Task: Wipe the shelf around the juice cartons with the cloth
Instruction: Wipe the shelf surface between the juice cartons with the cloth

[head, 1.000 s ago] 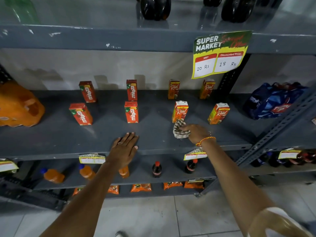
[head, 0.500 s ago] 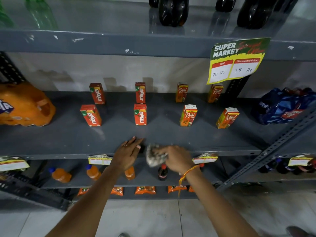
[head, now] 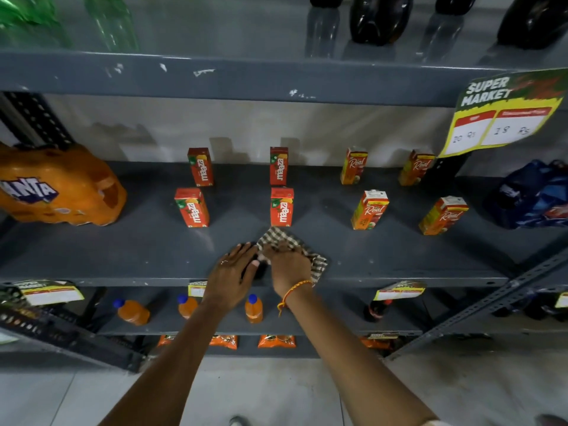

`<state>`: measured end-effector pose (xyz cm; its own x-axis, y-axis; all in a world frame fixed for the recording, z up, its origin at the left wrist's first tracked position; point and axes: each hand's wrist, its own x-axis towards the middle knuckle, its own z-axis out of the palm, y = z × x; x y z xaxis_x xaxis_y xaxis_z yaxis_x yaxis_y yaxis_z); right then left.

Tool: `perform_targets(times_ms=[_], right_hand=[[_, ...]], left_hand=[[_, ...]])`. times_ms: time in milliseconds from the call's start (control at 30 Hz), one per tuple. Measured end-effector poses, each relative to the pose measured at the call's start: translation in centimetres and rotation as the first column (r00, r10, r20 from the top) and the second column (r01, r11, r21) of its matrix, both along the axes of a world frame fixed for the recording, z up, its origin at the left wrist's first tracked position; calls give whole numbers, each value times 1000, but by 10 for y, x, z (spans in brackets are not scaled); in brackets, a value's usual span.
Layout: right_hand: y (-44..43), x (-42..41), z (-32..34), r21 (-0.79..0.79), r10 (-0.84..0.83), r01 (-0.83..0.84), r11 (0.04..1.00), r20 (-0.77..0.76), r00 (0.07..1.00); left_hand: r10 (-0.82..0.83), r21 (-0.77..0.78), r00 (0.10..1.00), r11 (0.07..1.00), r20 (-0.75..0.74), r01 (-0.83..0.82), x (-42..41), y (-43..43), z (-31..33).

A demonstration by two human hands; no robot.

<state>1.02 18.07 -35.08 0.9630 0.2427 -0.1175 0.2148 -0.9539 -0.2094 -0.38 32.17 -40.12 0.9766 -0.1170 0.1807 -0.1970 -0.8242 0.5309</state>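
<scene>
1. The fingers (head: pixel 278 252) of the right hand (head: pixel 289 265) are curling down onto the checked cloth (head: pixel 281 236) and pressing it flat to the grey shelf (head: pixel 123 250); the left hand (head: pixel 232 272) is lying just beside it, fingers together and flat on the front edge, holding nothing.
2. The shelf is carrying eight juice cartons in two rows, red ones to the left and orange ones to the right.
3. The cloth is sitting just in front of the middle red carton (head: pixel 282 207), its far corner almost touching it.
4. The wiping step looks to be mid-course; the next stroke is calling for a pass between the cartons without tipping one.
5. Compared with half a second back, the cloth is lying farther in from the shelf lip and more spread out.
</scene>
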Motion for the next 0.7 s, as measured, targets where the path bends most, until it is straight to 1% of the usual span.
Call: perform_targets(times_ms=[67, 133, 200, 233, 267, 300, 333, 367, 433, 500, 567, 633, 700], right_hand=[[9, -4, 1, 40, 108, -109, 993, 25, 994], [5, -7, 5, 96, 217, -216, 972, -1, 976], [-8, -5, 12, 100, 259, -254, 962, -41, 965], [-15, -1, 13, 86, 237, -234, 968, -35, 971], [-24, 6, 16, 82, 177, -175, 981, -13, 984], [-31, 15, 16, 79, 97, -97, 992, -1, 995], [-37, 22, 15, 73, 36, -36, 997, 12, 999], [-40, 27, 12, 63, 10, -11, 998, 4, 1000], [-33, 27, 4, 47, 32, -31, 998, -31, 999], [-15, 20, -6, 35, 58, -58, 998, -8, 998], [6, 12, -11, 46, 98, -99, 994, 27, 995], [23, 0, -10, 112, 155, -160, 981, 57, 986], [32, -13, -5, 187, 212, -218, 958, 48, 976]], left_hand=[[52, -97, 999, 994, -15, -53, 1, 0, 6], [107, -210, 994, 971, -22, -110, 1, 3, 9], [109, -265, 994, 958, -17, -109, 2, 10, 11], [83, -268, 996, 960, -19, -85, 4, 13, 11], [42, -242, 999, 969, -30, -48, 7, 18, 8], [0, -184, 999, 983, -39, -8, 10, 21, 5], [-26, -105, 998, 994, -51, 21, 13, 25, 2], [-41, -23, 998, 999, -56, 39, 14, 28, -1], [-46, 104, 997, 993, -56, 51, 14, 34, -4], [-18, 175, 999, 984, -47, 26, 12, 43, -5], [32, 203, 998, 979, -46, -22, 8, 55, -2], [102, 197, 994, 976, -44, -92, 2, 75, 0], [124, 231, 991, 967, -47, -110, -1, 98, -3]])
